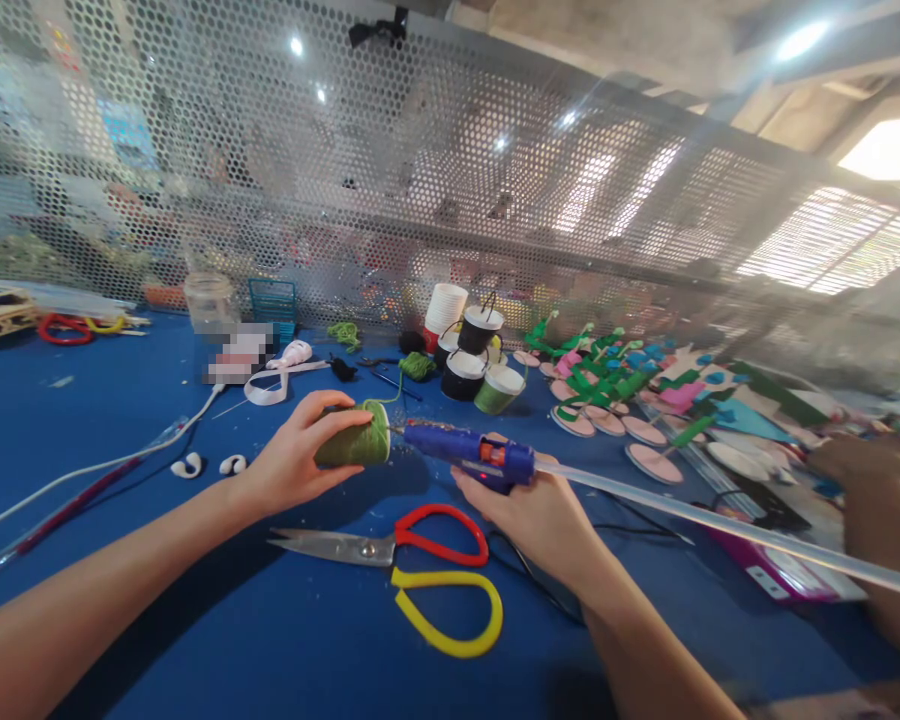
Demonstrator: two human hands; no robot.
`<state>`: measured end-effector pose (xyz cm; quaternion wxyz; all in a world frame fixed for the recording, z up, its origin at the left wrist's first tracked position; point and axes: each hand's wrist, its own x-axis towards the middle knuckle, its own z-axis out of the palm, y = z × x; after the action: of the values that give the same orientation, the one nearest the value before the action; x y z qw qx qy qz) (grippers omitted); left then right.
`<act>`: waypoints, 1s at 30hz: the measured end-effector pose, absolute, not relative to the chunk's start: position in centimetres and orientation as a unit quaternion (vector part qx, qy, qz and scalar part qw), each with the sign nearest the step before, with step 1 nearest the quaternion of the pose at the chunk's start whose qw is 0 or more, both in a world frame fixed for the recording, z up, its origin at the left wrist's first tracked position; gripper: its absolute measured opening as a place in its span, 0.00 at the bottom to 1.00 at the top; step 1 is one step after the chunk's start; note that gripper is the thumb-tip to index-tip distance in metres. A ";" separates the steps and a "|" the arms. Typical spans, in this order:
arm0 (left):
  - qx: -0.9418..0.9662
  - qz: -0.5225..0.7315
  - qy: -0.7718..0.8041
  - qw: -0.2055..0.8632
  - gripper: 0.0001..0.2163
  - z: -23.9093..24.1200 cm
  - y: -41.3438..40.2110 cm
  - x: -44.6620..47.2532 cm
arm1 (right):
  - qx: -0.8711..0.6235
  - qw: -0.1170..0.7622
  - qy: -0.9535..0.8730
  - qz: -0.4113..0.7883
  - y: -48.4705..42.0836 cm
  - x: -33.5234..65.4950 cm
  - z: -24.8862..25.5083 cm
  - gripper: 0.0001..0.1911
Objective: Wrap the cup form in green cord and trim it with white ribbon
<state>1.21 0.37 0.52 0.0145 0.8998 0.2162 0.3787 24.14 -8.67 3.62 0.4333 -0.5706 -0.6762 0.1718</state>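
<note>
My left hand (292,450) is wrapped round a small cup wound with green yarn (354,437), held on its side with its white rim facing right. A strand of yarn trails from the cup toward a green yarn ball (418,366). My right hand (544,505) grips a blue glue gun (469,452), its nozzle pointing left at the cup's rim; whether they touch I cannot tell. From the gun's back a long clear glue stick (690,510) runs out to the right. Below both hands lie scissors (345,546) with one red and one yellow handle.
Small black and green yarn-wrapped buckets (463,376) stand behind my hands, near stacked white cups (445,308). Green craft pieces on pink discs (607,400) crowd the right, beside another person's arm (877,510). White earbuds (187,466) and a cable lie left. A perforated metal screen (390,180) closes the back.
</note>
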 end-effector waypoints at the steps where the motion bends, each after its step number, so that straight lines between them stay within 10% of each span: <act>1: 0.899 0.380 0.217 0.015 0.19 0.5 0.4 1.2 | -0.570 0.432 -0.676 0.174 -8.7 24.1 3.6 0.06; 30: 0.906 0.374 0.197 -0.019 0.19 0.2 0.5 1.1 | -0.580 0.429 -0.662 0.201 -8.4 24.4 3.2 0.07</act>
<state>1.10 0.49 0.17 -0.0190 0.9061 0.1967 0.3740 24.43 -8.42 3.16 0.4295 -0.5805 -0.6621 0.2006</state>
